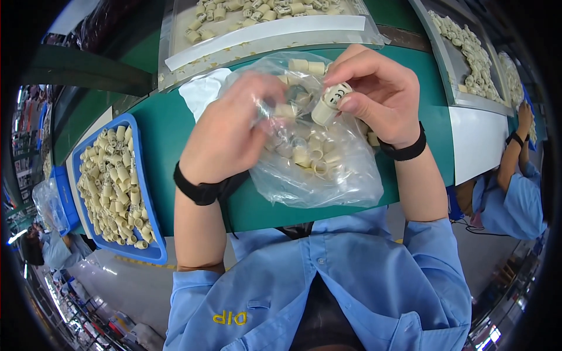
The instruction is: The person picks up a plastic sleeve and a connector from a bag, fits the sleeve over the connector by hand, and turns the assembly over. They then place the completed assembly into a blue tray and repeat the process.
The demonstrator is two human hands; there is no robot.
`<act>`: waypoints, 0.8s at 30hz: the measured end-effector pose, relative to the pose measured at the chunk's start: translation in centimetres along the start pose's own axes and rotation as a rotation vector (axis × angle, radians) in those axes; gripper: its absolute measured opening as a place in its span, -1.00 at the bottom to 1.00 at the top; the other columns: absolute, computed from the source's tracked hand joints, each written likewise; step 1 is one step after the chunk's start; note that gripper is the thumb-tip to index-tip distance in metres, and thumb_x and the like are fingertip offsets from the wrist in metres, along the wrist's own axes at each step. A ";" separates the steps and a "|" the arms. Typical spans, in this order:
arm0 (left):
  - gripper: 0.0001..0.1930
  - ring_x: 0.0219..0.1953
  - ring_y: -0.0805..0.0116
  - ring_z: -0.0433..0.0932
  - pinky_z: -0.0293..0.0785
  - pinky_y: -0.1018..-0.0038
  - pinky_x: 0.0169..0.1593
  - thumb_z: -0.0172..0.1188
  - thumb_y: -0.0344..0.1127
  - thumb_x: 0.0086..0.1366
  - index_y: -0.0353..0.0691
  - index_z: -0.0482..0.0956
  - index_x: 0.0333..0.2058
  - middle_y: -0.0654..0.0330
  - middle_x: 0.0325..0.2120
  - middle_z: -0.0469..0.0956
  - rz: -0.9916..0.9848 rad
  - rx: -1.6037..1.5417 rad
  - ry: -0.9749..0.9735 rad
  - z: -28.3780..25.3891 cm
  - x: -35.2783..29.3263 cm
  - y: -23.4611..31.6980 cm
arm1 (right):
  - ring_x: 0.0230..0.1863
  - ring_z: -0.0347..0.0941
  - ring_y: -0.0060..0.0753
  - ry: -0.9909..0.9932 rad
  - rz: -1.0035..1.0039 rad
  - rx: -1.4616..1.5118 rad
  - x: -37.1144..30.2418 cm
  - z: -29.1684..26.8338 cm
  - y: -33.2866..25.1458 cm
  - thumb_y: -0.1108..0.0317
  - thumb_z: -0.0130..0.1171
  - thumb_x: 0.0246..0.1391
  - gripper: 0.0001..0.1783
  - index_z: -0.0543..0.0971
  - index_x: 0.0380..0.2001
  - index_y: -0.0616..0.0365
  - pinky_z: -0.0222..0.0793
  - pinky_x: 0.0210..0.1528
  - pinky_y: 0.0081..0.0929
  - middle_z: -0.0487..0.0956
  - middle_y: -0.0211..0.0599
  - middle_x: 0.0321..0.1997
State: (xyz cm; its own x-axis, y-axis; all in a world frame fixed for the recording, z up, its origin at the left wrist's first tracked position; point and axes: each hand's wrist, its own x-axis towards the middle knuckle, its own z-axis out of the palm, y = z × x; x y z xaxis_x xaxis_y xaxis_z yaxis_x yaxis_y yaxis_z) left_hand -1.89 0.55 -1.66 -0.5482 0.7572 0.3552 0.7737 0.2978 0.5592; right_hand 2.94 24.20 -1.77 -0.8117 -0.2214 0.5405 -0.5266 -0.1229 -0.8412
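Note:
My right hand (380, 88) pinches a cream cylindrical plastic housing (324, 111) with dark print on its end between thumb and fingers. My left hand (231, 128) is over the left side of a clear plastic bag (345, 190); its fingers are smeared by motion, so what they hold, if anything, does not show. Several more cream housings (319, 153) lie in and under the crinkled bag, some with their hollow ends showing. Both wrists wear black bands; a dark cord hangs from the left one. The bag rests on a green work mat (266, 207) in front of me.
At left stands a blue tray (161, 253) heaped with cream housings. A large tray with a white strip (269, 38) holds more at the far side, and a metal-edged tray (448, 76) stands at far right. A white sheet (202, 90) lies behind the bag. Co-workers sit at both sides.

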 end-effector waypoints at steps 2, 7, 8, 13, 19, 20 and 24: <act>-0.70 -0.19 0.16 0.56 0.52 0.34 -0.27 0.27 -0.58 0.07 -0.33 0.49 -0.18 0.09 -0.33 0.52 -0.032 -0.365 0.116 -0.1 -0.8 0.1 | -0.20 0.51 -0.48 -0.018 -0.037 0.005 0.0 0.2 0.0 0.68 0.25 0.01 -0.73 0.58 -0.16 0.36 0.47 -0.15 -0.58 0.55 -0.21 -0.22; -0.66 -0.23 0.38 0.61 0.57 0.50 -0.31 0.31 -0.57 0.13 -0.30 0.48 -0.10 0.14 -0.31 0.53 0.097 -0.721 0.398 0.3 -0.3 0.8 | -0.25 0.48 -0.40 0.020 0.047 -0.032 -0.3 0.6 -0.3 0.52 0.25 0.06 -0.74 0.52 -0.18 0.42 0.52 -0.33 -0.57 0.50 -0.06 -0.20; -0.66 -0.23 0.38 0.61 0.57 0.50 -0.31 0.31 -0.57 0.13 -0.30 0.48 -0.10 0.14 -0.31 0.53 0.096 -0.722 0.398 0.1 -0.2 0.7 | -0.26 0.48 -0.40 0.030 0.033 -0.061 -0.3 0.5 -0.4 0.51 0.25 0.06 -0.73 0.51 -0.17 0.42 0.53 -0.35 -0.58 0.50 -0.05 -0.20; -0.68 -0.37 0.44 0.58 0.49 0.57 -0.38 0.39 -0.56 0.05 -0.28 0.57 -0.18 0.09 -0.28 0.57 0.190 -0.238 0.529 0.3 0.0 1.2 | -0.27 0.49 -0.39 0.054 -0.125 -0.180 -0.4 0.2 -0.3 0.48 0.27 0.05 -0.70 0.49 -0.16 0.39 0.52 -0.35 -0.57 0.50 -0.04 -0.19; -0.69 -0.53 0.51 0.47 0.34 0.57 -0.52 0.43 -0.59 -0.11 -0.27 0.67 -0.31 0.18 -0.41 0.59 0.026 -0.311 0.391 0.7 -0.4 1.0 | -0.24 0.51 -0.43 0.163 -0.281 -0.199 -0.6 1.7 -1.1 0.63 0.36 -0.12 -0.67 0.56 -0.21 0.33 0.46 -0.29 -0.56 0.55 -0.10 -0.20; -0.69 -0.53 0.51 0.47 0.34 0.57 -0.52 0.43 -0.59 -0.11 -0.27 0.67 -0.31 0.18 -0.41 0.59 0.020 -0.314 0.392 0.8 -0.3 0.9 | -0.26 0.52 -0.39 0.119 -0.316 -0.295 -0.7 1.6 -1.2 0.56 0.36 -0.07 -0.69 0.54 -0.21 0.32 0.46 -0.32 -0.55 0.53 -0.07 -0.21; -0.59 -0.57 0.48 0.46 0.34 0.58 -0.53 0.40 -0.62 -0.18 -0.26 0.68 -0.23 0.22 -0.52 0.55 0.175 -0.133 0.341 0.8 0.4 1.3 | -0.30 0.54 -0.33 -0.004 -0.412 -0.467 -0.6 2.0 -1.6 0.54 0.39 -0.09 -0.70 0.54 -0.26 0.29 0.47 -0.35 -0.54 0.51 -0.04 -0.22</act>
State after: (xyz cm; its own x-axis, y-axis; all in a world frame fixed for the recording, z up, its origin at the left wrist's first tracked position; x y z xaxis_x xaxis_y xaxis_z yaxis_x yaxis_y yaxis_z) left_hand -0.89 1.68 -1.39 -0.5029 0.5470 0.6692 0.8291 0.0864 0.5524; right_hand 4.73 22.54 -0.79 -0.5175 -0.2495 0.8185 -0.8522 0.2365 -0.4667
